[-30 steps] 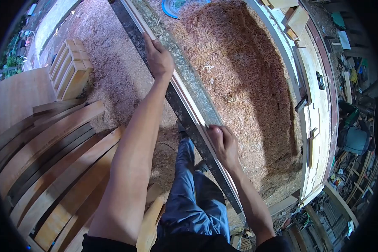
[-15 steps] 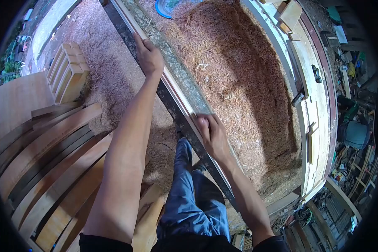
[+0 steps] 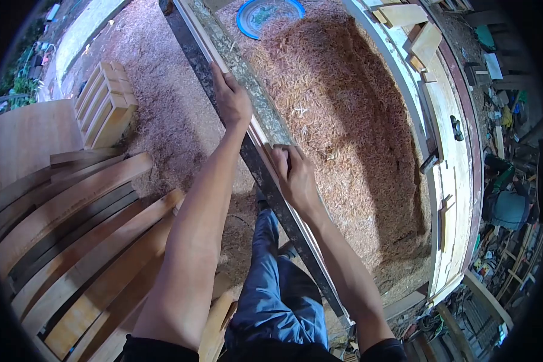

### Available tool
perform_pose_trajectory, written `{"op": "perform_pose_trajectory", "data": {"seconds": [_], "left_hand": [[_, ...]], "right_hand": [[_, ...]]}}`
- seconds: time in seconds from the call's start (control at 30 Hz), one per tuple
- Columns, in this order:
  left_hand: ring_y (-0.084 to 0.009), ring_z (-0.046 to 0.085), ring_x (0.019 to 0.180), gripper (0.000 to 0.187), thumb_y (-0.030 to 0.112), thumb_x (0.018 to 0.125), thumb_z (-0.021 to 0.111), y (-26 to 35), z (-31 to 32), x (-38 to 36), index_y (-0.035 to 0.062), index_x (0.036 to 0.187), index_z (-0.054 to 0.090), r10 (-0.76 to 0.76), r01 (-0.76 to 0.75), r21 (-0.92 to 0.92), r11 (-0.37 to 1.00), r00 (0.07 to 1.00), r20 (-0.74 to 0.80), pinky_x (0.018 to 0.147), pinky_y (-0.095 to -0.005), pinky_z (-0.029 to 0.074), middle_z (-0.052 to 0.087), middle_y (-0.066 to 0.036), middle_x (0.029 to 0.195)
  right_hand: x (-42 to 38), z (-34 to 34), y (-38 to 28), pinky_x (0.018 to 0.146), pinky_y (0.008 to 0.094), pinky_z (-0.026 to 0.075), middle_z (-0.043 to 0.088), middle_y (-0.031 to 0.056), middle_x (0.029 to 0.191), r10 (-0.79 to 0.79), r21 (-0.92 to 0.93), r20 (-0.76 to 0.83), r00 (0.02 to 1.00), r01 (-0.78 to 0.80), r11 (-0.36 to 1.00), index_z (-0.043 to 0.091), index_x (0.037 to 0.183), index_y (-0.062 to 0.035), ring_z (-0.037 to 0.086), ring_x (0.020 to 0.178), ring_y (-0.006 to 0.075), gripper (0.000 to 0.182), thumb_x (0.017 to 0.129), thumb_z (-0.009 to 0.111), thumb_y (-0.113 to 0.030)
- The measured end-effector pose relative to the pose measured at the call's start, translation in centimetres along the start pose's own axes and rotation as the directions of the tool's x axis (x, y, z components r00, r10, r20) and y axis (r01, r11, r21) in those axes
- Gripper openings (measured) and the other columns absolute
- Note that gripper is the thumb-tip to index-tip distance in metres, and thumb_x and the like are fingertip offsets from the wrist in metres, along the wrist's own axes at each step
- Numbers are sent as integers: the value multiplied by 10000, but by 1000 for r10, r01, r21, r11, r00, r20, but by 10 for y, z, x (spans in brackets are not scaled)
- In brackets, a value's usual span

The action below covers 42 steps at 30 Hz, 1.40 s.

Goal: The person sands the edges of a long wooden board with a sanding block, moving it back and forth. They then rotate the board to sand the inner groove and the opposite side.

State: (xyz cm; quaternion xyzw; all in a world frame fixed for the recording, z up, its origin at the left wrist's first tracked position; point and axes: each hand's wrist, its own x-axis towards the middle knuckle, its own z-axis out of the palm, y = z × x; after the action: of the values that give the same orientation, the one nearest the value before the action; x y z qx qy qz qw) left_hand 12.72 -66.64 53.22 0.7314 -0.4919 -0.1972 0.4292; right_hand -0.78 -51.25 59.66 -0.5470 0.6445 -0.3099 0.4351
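Note:
A long pale wooden strip [image 3: 197, 27] lies along a narrow beam [image 3: 190, 51] that runs diagonally in front of me. My left hand [image 3: 232, 102] is closed over the strip, its thumb and fingers on the wood. Lower down the same strip, my right hand [image 3: 295, 178] has its fingers curled and rests on it. Whatever the right fingers hold, if anything, is hidden beneath them. Beside the strip, the beam's mottled, rough grey-green surface [image 3: 262, 105] shows.
Wood shavings [image 3: 344, 120] cover the ground beyond the beam, with a blue-rimmed basin [image 3: 253, 31] at the top. Curved wooden pieces [image 3: 72, 205] and a stack of slatted frames [image 3: 107, 105] stand left. Boards [image 3: 452, 199] lie along a bench at right.
My right hand has slid up along the strip, closer to my left hand. The left hand stays closed on the strip. The whole view has shifted slightly, showing more of the basin.

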Motion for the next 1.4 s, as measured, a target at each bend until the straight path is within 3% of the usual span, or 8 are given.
{"op": "perform_pose_trajectory", "data": {"seconds": [0.07, 0.23, 0.57, 0.9, 1.1, 1.23, 1.3, 1.4], "left_hand": [[-380, 372, 1348, 513, 262, 1037, 283, -10, 5, 3, 60, 1505, 223, 53, -53, 14, 999, 998, -30, 1110, -423, 321, 332, -217, 1495], [-370, 374, 1349, 512, 241, 1032, 310, -3, 2, 0, 57, 1503, 231, 15, -15, -7, 1000, 1000, -28, 1105, -415, 328, 339, -219, 1490], [-378, 338, 1369, 514, 248, 1038, 284, 1, -1, 1, 34, 1501, 216, 3, -3, 22, 1000, 1000, 8, 1120, -415, 310, 292, -212, 1517], [-382, 353, 1359, 517, 263, 1041, 278, 3, -2, -1, 37, 1502, 216, 3, -3, -17, 1000, 1000, 3, 1113, -420, 320, 303, -218, 1510], [-376, 346, 1366, 519, 255, 1037, 283, 1, 1, 2, 2, 1487, 234, 3, -3, -15, 1000, 1000, -2, 1117, -406, 312, 318, -232, 1500], [-383, 363, 1354, 515, 260, 1037, 297, -5, 3, 1, -7, 1475, 262, 20, -21, -19, 1000, 1000, -13, 1113, -402, 315, 343, -238, 1485], [-376, 353, 1363, 517, 260, 1037, 298, -3, 1, 1, 6, 1484, 246, 12, -12, -8, 1000, 1000, -7, 1119, -401, 311, 327, -224, 1498], [-369, 329, 1379, 520, 252, 1038, 292, -1, 1, 0, 20, 1497, 216, 0, 0, -4, 1000, 1000, -3, 1126, -404, 305, 298, -211, 1516]], "right_hand": [[-24, -10, 7, 840, 433, 488, 609, 231, 1020, -108, -39, 1, 994, 108, 993, 633, 1122, -3, 595, 950, 409, 250, 965, 541, -173], [-123, -44, 27, 849, 414, 504, 617, 218, 1055, 40, -103, 2, 999, -40, 994, 612, 1107, 15, 627, 963, 377, 241, 974, 514, -161], [-29, -7, -1, 809, 456, 485, 596, 248, 956, -59, -104, -73, 996, 51, 993, 634, 1100, -8, 580, 874, 417, 243, 970, 533, -187], [-103, -40, 29, 848, 413, 500, 636, 208, 1019, 135, -39, 12, 991, -134, 990, 653, 1102, -10, 627, 943, 357, 241, 958, 542, -168], [21, 8, -6, 820, 458, 485, 634, 262, 940, -103, 18, -91, 990, 105, 994, 649, 999, 44, 609, 880, 431, 313, 967, 547, -250], [14, 4, -1, 834, 452, 489, 629, 261, 976, -196, -15, -53, 979, 196, 981, 645, 1037, 39, 610, 896, 427, 296, 967, 547, -231], [-27, -18, 4, 844, 442, 492, 632, 250, 1015, 6, -54, 29, 1000, -4, 999, 643, 1068, 29, 614, 910, 422, 287, 966, 548, -222], [-100, -46, 29, 832, 426, 502, 638, 231, 1019, 79, -62, 50, 996, -75, 995, 646, 1085, 17, 627, 918, 397, 263, 971, 521, -185]]}}
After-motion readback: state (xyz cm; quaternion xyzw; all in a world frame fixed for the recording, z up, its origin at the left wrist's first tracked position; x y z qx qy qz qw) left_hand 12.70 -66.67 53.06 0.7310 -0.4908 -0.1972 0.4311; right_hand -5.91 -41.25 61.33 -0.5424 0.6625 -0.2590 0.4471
